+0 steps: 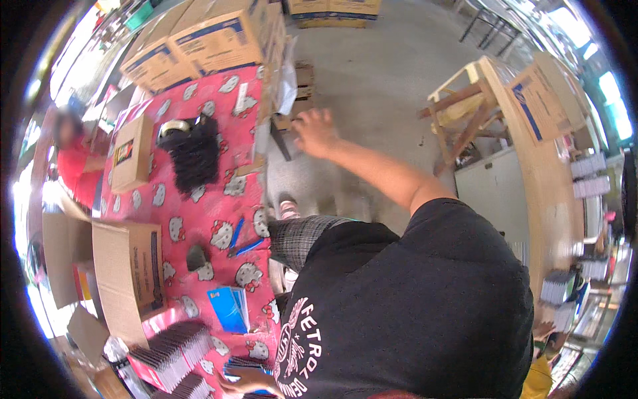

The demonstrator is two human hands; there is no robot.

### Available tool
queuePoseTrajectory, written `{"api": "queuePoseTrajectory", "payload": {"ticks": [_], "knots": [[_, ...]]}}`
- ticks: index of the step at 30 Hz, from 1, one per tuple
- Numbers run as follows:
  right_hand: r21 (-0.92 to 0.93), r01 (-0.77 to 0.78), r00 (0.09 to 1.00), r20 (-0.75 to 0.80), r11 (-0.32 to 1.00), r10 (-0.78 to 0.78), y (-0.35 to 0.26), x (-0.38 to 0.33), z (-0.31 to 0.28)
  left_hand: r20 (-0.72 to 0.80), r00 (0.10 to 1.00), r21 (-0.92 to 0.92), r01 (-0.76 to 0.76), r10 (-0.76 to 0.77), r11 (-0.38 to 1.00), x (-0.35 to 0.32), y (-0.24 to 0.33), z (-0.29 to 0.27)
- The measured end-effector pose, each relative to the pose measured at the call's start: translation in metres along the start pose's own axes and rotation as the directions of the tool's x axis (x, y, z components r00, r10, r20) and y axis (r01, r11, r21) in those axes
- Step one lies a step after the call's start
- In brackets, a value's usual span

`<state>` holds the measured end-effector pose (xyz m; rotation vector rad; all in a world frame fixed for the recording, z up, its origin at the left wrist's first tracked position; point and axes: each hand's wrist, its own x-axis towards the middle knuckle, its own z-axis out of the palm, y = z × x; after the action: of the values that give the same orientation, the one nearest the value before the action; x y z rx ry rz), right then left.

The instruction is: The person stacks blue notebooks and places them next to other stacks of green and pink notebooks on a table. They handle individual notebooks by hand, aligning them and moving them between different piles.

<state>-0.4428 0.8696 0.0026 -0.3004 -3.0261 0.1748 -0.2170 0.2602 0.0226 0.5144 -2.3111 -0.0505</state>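
My right hand (316, 133) reaches out past the table's edge over the floor, its fingers apart and slightly curled with nothing in them. My left hand (249, 382) lies low by the table edge, fingers stretched over a stack of blue-covered notebooks (242, 366) that it partly hides. Beside that stack stand rows of notebooks with dark edges (176, 352). Several blue booklets (229, 309) lie on the pink patterned tablecloth (189, 229). Farther along are a blue-handled tool (244, 241), spread open, and a small dark grey lump (196, 257).
A black shaggy cloth (194, 156) with a tape roll (174, 126) lies near a small brown box (131, 154). Large cartons (216, 43) stand at the far end, an open carton (123, 272) at left. Across the table is a person in red (76, 166). A wooden bench (512, 159) stands right.
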Motion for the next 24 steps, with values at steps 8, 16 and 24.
{"api": "queuePoseTrajectory", "payload": {"ticks": [8,16,24], "knots": [[-0.304,-0.749,0.514,0.293,0.588,0.806,0.209,-0.183,-0.032,0.176,0.612,-0.729,-0.446,0.771,0.520,0.050,0.282,0.099],[-0.350,-0.935,-0.142,0.530,0.062,0.836,0.236,-0.485,0.013,0.418,0.397,-0.574,-0.581,0.817,0.577,0.008,0.303,0.193],[-0.278,-0.950,-0.007,0.477,0.144,0.879,0.243,-0.395,0.021,0.476,0.375,-0.537,-0.593,0.796,0.600,0.011,0.301,0.188]]}}
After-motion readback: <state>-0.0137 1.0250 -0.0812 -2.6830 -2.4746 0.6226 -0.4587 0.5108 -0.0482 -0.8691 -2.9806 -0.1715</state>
